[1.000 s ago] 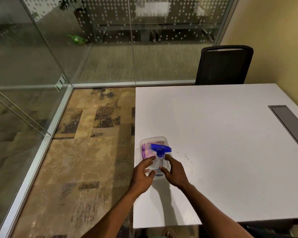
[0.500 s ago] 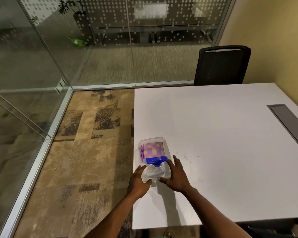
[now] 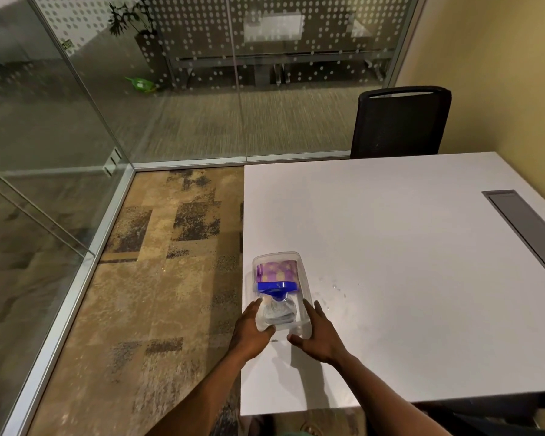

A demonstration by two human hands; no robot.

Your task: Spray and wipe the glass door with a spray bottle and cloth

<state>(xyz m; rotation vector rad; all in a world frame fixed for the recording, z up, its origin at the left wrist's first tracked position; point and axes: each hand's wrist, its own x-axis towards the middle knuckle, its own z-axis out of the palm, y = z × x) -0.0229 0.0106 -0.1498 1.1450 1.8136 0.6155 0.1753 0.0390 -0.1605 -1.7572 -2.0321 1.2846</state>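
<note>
A clear plastic container (image 3: pixel 293 257) sits on the white table (image 3: pixel 406 247) near its left edge. Inside lie a folded purple cloth (image 3: pixel 276 270) at the far end and a clear spray bottle (image 3: pixel 277 308) with a blue head, on its side at the near end. My left hand (image 3: pixel 250 330) grips the container's near left corner, and my right hand (image 3: pixel 320 336) grips its near right corner. Glass panels (image 3: pixel 44 136) stand to the left and ahead; I cannot tell which one is the door.
A black chair (image 3: pixel 401 121) stands at the table's far side by the yellow wall. A grey cable hatch (image 3: pixel 526 228) is set in the table at the right. Patterned carpet (image 3: pixel 158 294) lies between the table and the left glass.
The spray bottle was upright in both hands and now lies on its side in the container. Both hands have let go of it and moved to the container's near corners.
</note>
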